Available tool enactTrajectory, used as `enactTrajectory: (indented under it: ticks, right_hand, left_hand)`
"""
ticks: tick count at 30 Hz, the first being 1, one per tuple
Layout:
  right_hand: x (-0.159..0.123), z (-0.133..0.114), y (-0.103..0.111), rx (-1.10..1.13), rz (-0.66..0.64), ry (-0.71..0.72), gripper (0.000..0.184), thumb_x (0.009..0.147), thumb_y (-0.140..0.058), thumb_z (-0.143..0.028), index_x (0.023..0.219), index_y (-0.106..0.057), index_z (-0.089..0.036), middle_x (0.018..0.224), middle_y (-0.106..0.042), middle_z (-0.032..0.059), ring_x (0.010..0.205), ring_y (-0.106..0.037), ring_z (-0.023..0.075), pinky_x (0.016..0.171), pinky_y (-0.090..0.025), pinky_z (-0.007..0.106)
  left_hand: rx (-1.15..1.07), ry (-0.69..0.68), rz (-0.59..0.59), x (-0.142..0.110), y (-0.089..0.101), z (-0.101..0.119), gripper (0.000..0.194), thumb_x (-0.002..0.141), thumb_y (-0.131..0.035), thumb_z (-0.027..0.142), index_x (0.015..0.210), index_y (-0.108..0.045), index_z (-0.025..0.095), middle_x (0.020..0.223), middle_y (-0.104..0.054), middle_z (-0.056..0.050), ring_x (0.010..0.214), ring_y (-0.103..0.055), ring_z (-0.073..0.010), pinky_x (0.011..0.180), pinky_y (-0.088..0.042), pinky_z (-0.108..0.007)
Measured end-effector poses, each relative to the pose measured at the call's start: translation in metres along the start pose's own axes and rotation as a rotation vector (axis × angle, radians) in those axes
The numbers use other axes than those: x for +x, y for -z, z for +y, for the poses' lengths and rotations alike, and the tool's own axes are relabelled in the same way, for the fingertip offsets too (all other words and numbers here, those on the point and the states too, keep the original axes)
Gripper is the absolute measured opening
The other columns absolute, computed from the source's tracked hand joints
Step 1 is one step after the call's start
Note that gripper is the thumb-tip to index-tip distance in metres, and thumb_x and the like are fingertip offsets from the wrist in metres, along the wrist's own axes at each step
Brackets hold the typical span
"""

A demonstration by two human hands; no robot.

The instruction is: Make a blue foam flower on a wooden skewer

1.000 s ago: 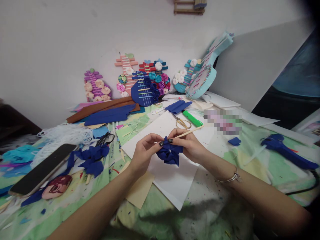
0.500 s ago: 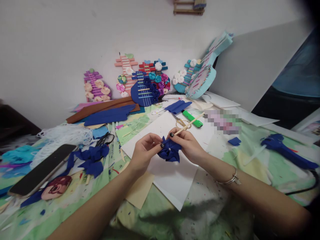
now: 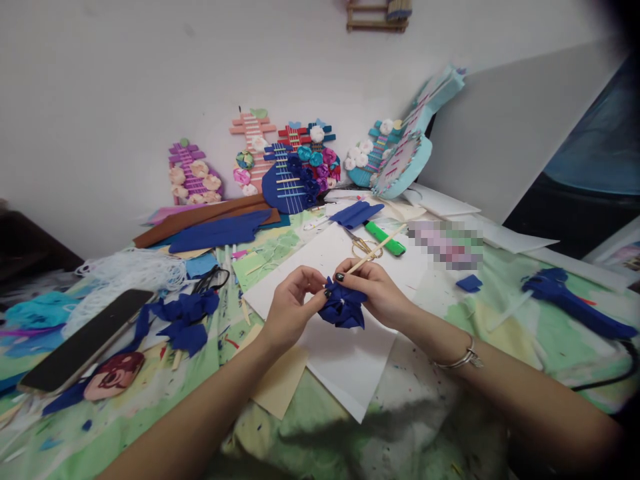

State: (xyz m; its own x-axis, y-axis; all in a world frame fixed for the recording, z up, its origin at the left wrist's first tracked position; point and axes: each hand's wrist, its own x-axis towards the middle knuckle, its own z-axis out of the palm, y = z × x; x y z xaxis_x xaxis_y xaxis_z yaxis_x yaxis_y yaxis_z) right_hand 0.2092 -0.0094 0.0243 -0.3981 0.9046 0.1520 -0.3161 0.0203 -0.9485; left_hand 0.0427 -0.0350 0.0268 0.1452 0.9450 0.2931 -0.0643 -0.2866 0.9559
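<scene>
Adjoining white wall (image 3: 100, 80), cluttered tablecloth (image 3: 273, 437)

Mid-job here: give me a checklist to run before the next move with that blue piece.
1. Left hand gripping the blue piece: ok, pinched at its left side.
2. Pale stick held: ok, in the right hand, pointing up and away.
3. Right hand free for another tool: not ok, it holds the pale stick.
4. Scissors out of the hands: ok, lying beyond them.
5. Glue gun in view: ok, lying at the right.
6. Glue gun hot: cannot tell.
</scene>
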Motion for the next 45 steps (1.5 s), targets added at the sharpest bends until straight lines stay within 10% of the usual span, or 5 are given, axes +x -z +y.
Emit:
enactTrajectory:
  ticks: [16, 45]
  right_hand:
    - [-0.0010, -0.0013, -0.0010, 0.073, -0.046, 0.007, 0.017, 0.075, -0.070, -0.030, 0.078, -0.061, -0.016, 0.068, -0.057, -0.0016, 0.061, -0.050, 0.0088, 0.057, -0.035, 0.021]
    - [-0.0039, -0.0022, -0.0026, -0.108, -0.107, 0.010, 0.017, 0.078, -0.065, -0.031, 0.083, -0.058, -0.017, 0.073, -0.056, -0.0008, 0.065, -0.050, 0.0097, 0.059, -0.037, 0.022]
  left_hand:
    - [-0.270, 0.238, -0.017, 0.0011, 0.0017, -0.0041, 0.031, 0.067, -0.076, 0.024, 0.089, -0.055, 0.017, 0.073, -0.063, 0.000, 0.067, -0.059, -0.0120, 0.062, -0.042, -0.023]
    - [-0.159, 0.248, -0.097, 0.0002, 0.0036, -0.0016, 0.025, 0.066, -0.077, 0.026, 0.081, -0.062, 0.014, 0.073, -0.062, -0.001, 0.065, -0.057, -0.0103, 0.062, -0.043, -0.022]
